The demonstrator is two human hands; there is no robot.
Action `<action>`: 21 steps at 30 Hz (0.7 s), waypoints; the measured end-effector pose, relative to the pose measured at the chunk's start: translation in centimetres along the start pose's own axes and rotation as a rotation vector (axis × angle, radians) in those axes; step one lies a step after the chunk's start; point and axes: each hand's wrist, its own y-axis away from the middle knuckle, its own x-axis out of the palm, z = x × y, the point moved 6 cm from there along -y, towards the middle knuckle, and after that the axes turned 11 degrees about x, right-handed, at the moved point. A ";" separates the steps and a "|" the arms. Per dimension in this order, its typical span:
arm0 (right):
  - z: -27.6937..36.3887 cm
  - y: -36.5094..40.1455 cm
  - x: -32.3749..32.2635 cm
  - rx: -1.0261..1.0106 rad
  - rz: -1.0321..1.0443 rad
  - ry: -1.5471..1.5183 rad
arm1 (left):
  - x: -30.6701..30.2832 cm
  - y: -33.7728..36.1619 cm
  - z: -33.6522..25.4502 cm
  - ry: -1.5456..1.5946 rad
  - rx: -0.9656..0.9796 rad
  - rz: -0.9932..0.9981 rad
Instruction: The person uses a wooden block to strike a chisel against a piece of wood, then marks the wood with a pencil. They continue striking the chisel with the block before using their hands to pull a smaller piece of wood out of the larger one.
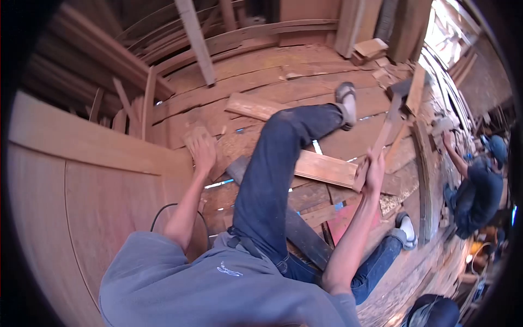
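Note:
A large wooden door panel (109, 191) stands on my left side, with a raised frame along its top. My left hand (204, 152) lies at the panel's far corner, fingers stretched out over the wood and holding nothing. My right hand (375, 170) is closed around the wooden handle of a hammer (384, 128). Its dark, broad head points away from me, above the floor. Under and beside my right hand, a grooved board (327, 168) lies on the planks. Part of that board is hidden by my leg.
Rough floor planks (305, 71) have gaps between them. Another loose board (250, 106) lies ahead, and a long beam (424, 180) runs along the right. Timber (81, 60) is stacked at the back left. A co-worker (479, 182) crouches at the right; another person's head (430, 312) shows below.

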 end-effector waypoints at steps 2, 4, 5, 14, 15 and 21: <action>3.9 -1.2 8.1 0.007 0.136 -0.044 | 1.1 5.9 3.5 -0.105 -0.083 0.153; 5.5 -2.5 15.6 0.095 0.306 -0.074 | 2.9 10.7 4.0 -0.116 -0.122 0.235; 5.9 -3.1 19.4 0.099 0.336 -0.041 | 4.0 12.5 4.6 -0.138 -0.135 0.233; -7.2 -9.1 41.6 0.339 0.759 0.071 | 3.5 1.5 7.1 -0.069 -0.146 0.126; -8.8 -9.7 41.8 0.341 0.752 0.124 | 4.7 -0.4 8.2 -0.071 -0.119 0.113; -14.5 -13.2 38.8 0.273 0.469 0.495 | 7.5 -0.6 9.8 -0.183 0.100 0.068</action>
